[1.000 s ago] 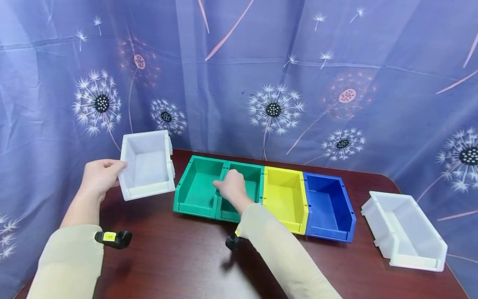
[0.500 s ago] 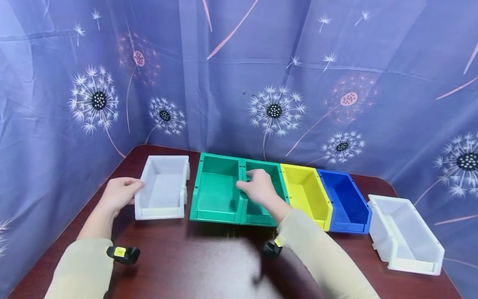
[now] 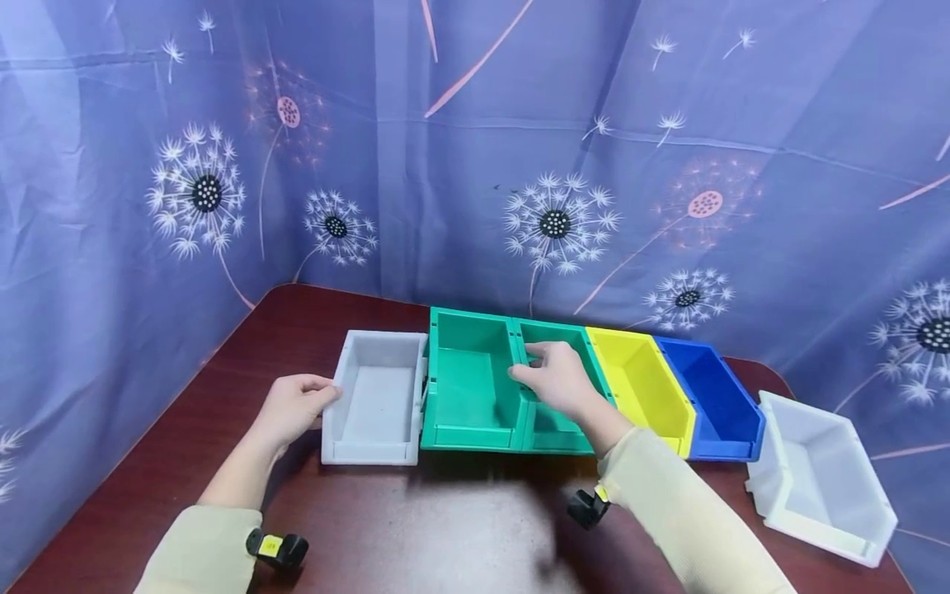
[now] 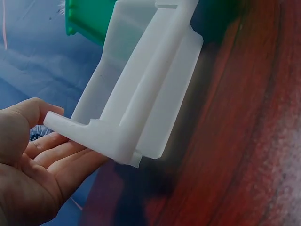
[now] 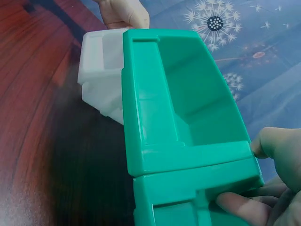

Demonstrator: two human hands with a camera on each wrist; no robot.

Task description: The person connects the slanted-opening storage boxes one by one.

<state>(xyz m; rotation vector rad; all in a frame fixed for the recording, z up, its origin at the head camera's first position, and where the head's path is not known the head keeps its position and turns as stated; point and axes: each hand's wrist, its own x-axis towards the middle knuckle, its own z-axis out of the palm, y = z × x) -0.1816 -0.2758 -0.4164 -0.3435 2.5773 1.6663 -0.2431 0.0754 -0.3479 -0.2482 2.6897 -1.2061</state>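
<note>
My left hand [image 3: 294, 406] pinches the left wall of a white plastic bin [image 3: 378, 404], thumb on the inside and fingers under the outer side. In the left wrist view that bin [image 4: 141, 89] is tilted and appears lifted off the table. Its right side is close against the left green bin [image 3: 471, 379]; whether they touch I cannot tell. My right hand [image 3: 560, 379] grips the walls where the left green bin meets the right green bin [image 3: 557, 421]. The right wrist view shows the thumb in one green bin [image 5: 188, 155] and fingers in the other.
A yellow bin [image 3: 641, 388] and a blue bin [image 3: 712, 404] continue the row to the right. Another white bin [image 3: 824, 478] stands at an angle beyond the blue one. Behind the brown table [image 3: 386, 528] hangs a blue dandelion curtain [image 3: 445, 181].
The left hand has brought the white bin down and rightward to the green bin's side. The right hand keeps its grip on the green bins, and the coloured row has shifted right in view.
</note>
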